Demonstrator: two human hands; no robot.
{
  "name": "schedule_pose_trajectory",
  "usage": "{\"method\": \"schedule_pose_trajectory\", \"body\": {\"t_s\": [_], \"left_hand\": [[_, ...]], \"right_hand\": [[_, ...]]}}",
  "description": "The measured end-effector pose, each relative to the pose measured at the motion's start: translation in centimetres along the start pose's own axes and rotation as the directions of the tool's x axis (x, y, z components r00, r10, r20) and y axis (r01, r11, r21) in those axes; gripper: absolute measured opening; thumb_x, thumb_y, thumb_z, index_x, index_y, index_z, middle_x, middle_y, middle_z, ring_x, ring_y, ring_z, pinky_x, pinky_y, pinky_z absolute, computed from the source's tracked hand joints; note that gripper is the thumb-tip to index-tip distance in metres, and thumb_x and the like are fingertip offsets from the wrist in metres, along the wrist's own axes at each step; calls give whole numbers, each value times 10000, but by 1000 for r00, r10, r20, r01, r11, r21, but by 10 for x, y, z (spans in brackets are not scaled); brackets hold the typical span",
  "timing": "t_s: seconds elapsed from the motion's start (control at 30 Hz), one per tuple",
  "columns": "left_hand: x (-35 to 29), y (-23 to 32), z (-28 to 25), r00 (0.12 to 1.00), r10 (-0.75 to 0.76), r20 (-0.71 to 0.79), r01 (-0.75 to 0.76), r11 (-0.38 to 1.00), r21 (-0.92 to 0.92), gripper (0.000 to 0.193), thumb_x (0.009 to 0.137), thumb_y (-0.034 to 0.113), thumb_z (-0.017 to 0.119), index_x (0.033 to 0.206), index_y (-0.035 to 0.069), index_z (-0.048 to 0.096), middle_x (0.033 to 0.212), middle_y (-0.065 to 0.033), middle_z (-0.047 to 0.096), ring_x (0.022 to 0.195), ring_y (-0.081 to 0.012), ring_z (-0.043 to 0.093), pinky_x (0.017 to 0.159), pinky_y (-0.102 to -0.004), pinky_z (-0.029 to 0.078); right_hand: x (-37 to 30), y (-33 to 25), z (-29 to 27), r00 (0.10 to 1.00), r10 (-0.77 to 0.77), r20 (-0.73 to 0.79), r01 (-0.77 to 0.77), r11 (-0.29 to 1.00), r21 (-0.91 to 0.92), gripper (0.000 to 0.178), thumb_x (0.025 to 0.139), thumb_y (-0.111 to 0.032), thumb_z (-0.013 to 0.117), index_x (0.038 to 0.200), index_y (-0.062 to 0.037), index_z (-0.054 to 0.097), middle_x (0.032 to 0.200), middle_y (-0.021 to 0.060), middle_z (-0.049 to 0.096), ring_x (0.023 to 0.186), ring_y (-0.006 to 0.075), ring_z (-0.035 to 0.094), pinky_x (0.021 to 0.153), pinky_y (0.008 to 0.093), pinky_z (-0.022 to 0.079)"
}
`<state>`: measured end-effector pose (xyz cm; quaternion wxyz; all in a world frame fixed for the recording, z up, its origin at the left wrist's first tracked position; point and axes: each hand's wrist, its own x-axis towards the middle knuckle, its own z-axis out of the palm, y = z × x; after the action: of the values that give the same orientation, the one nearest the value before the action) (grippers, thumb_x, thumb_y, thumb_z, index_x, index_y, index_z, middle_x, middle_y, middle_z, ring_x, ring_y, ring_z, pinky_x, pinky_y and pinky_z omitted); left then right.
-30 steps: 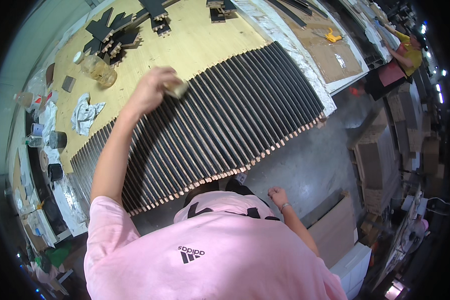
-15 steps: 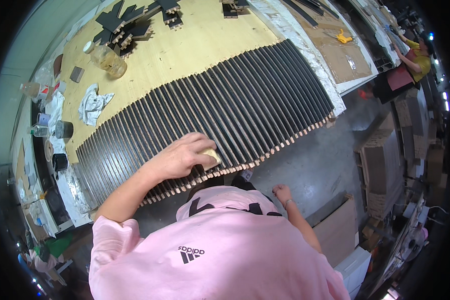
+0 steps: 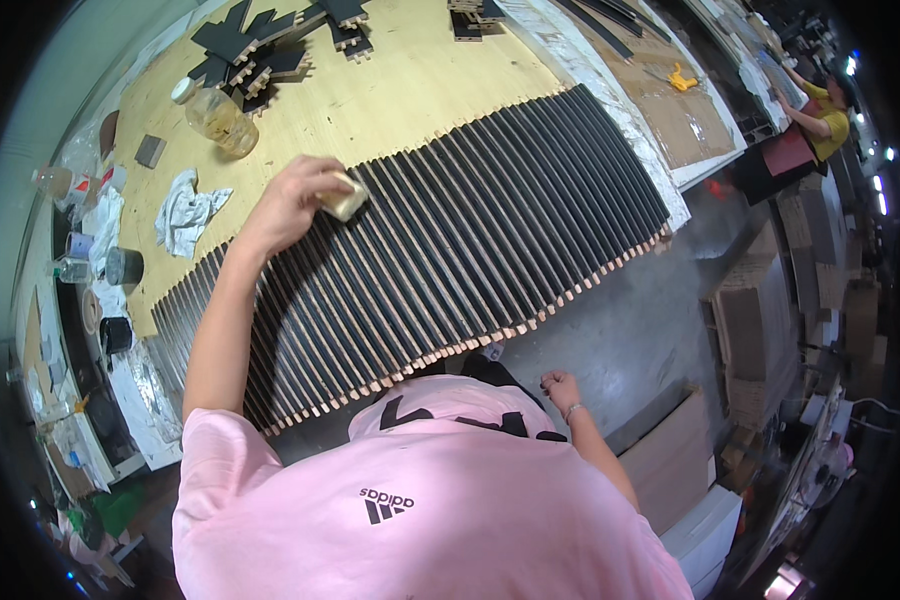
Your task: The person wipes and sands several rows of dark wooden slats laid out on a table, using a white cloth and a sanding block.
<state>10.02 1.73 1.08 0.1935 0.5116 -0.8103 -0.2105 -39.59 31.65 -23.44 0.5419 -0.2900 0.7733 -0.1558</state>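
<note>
My left hand (image 3: 295, 205) grips a pale yellow sponge (image 3: 343, 198), pressing it near the far ends of a row of black wooden slats (image 3: 450, 225). The slats lie side by side across the table, their bare wooden end pegs showing along the near edge. Some slats left of the hand have a greyer sheen. Down at my right side, my right hand (image 3: 560, 386) hangs beyond the table edge, fingers loosely curled with nothing visible in them. A crumpled white cloth (image 3: 188, 212) lies left of the hand with the sponge.
On the yellowish tabletop (image 3: 390, 110) stands a plastic bottle of amber liquid (image 3: 220, 122). Black wooden pieces (image 3: 245, 50) are piled at the back. Cups and bottles line the left side, including a dark cup (image 3: 123, 265). A person in yellow (image 3: 820, 125) works at the far right.
My left hand has moved the sponge away from me and leftward along the slats, from their near ends to their far ends. The right hand stays at my side.
</note>
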Motion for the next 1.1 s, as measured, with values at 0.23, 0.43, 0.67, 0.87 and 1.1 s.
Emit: {"method": "schedule_pose_trajectory", "body": {"t_s": [0.23, 0.43, 0.67, 0.87, 1.1], "left_hand": [[15, -58, -26, 982, -75, -171, 107, 977, 187, 390, 712, -117, 677, 1064, 47, 714, 1225, -115, 656, 1123, -304, 604, 972, -354, 492], [16, -49, -10, 979, -37, -201, 77, 978, 196, 363, 698, -113, 613, 1012, 37, 716, 1044, -123, 690, 1015, -352, 602, 926, -413, 476], [-81, -23, -19, 863, -370, -343, 123, 814, -568, 365, 818, -34, 596, 1171, 20, 667, 1050, -45, 706, 959, -165, 636, 830, -311, 486], [-214, 34, -24, 762, -620, -187, -40, 242, -969, 245, 959, 187, 607, 1162, 51, 599, 1011, -85, 708, 901, -184, 705, 805, -353, 583], [-332, 11, -45, 533, -779, -331, -230, 244, -942, 198, 965, 191, 608, 1115, 63, 587, 989, -92, 698, 843, -223, 705, 808, -391, 583]], "right_hand": [[-24, 17, 11, 998, 15, -57, -15, 1000, 1, 121, 858, -93, 623, 877, -3, 702, 752, 59, 675, 627, 140, 613, 584, 297, 475], [-32, 37, 17, 997, -7, -80, -13, 968, -250, 165, 891, -125, 632, 909, 11, 723, 769, 69, 701, 643, 152, 641, 578, 301, 479], [-43, 54, 17, 999, -30, -23, 29, 999, -14, 161, 915, -150, 646, 906, -7, 721, 783, 71, 708, 628, 153, 651, 565, 298, 478], [-44, 113, 36, 998, 7, 69, 3, 990, -141, 171, 890, -149, 645, 897, 5, 720, 780, 96, 710, 627, 187, 660, 556, 318, 491], [-51, 130, 57, 980, -106, 171, 166, 907, -388, 146, 809, -56, 637, 857, 53, 721, 770, 157, 719, 653, 229, 677, 601, 368, 544]]}}
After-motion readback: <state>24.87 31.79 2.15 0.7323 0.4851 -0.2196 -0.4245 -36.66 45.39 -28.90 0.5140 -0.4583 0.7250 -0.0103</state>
